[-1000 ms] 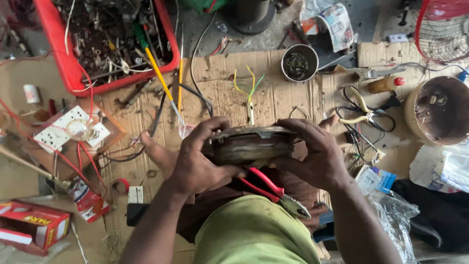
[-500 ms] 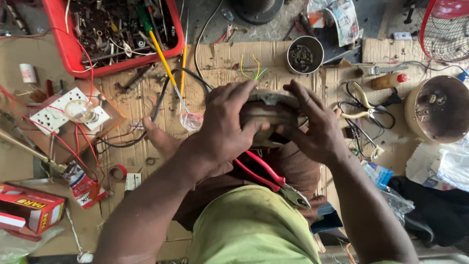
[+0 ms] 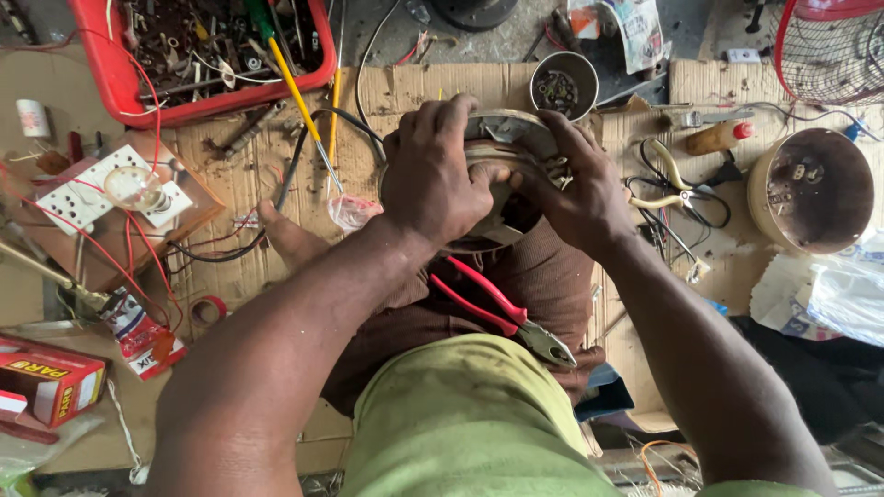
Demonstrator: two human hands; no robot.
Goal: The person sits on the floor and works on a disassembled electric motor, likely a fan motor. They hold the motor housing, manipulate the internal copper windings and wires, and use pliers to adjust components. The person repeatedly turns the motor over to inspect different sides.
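Two hands clamped on a round metal motor housing (image 3: 505, 152), held over the lap above the cardboard sheet (image 3: 396, 87). Left hand (image 3: 433, 175) pressed flat over its top, fingers curled down. Right hand (image 3: 575, 184) gripping its right rim. Red-handled pliers (image 3: 497, 308) resting nearer, on the lap. Red tray (image 3: 120, 87) far left.

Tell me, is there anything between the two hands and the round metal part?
Nothing visible. The left hand lies on the round metal part and the right hand grips its edge directly.

Bare forearms — olive-green shirt (image 3: 470, 423), brown trousers (image 3: 516, 285).
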